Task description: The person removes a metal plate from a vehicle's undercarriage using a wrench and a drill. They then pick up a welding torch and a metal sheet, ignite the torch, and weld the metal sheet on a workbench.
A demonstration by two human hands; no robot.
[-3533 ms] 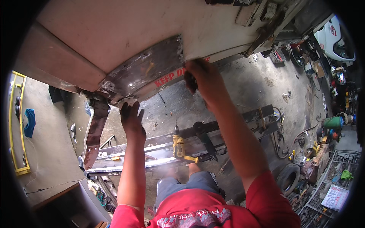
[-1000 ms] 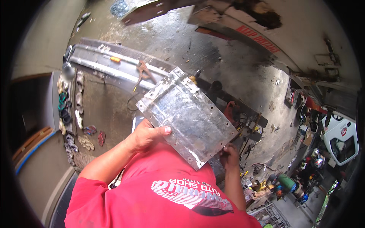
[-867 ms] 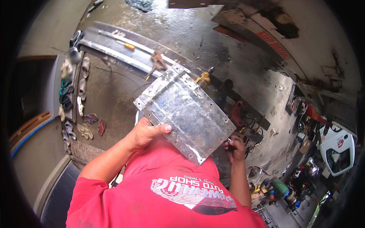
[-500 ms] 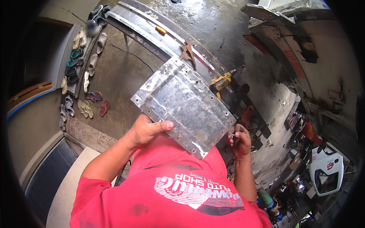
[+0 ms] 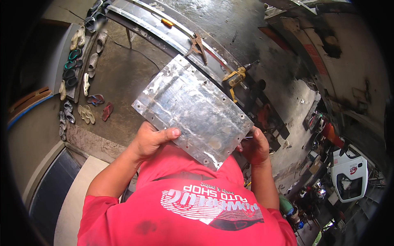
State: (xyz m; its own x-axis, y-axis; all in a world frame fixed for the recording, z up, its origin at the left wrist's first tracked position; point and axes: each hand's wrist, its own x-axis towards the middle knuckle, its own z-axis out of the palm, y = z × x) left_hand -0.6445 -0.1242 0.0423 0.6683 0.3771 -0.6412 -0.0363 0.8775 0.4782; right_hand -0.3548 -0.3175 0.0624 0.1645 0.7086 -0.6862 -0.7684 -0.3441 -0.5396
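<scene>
Stained floor [image 5: 123, 74] below | left hand [image 5: 150, 142]: grip clamped on metal plate [image 5: 193, 110] | right hand [image 5: 259, 148]: pinching thin pin [image 5: 248, 137]

Red shirt [image 5: 180, 223]: wht/silver lettering [image 5: 211, 201] w/ striped emblem [image 5: 188, 203], inverted in view. Wht door [image 5: 340, 163], R side: sm red logo [image 5: 353, 169]. Body panel [image 5: 349, 61], upper R: red lettering [image 5: 315, 60], too blurred to read.

The long surface [image 5: 137, 14] carries pale metal strips [image 5: 139, 23], an orange-handled screwdriver [image 5: 167, 22], a rusty clamp [image 5: 197, 42] and a yellow drill [image 5: 234, 77]. On the floor [image 5: 123, 92] lie beige slippers [image 5: 86, 114] and reddish footwear [image 5: 107, 111].
</scene>
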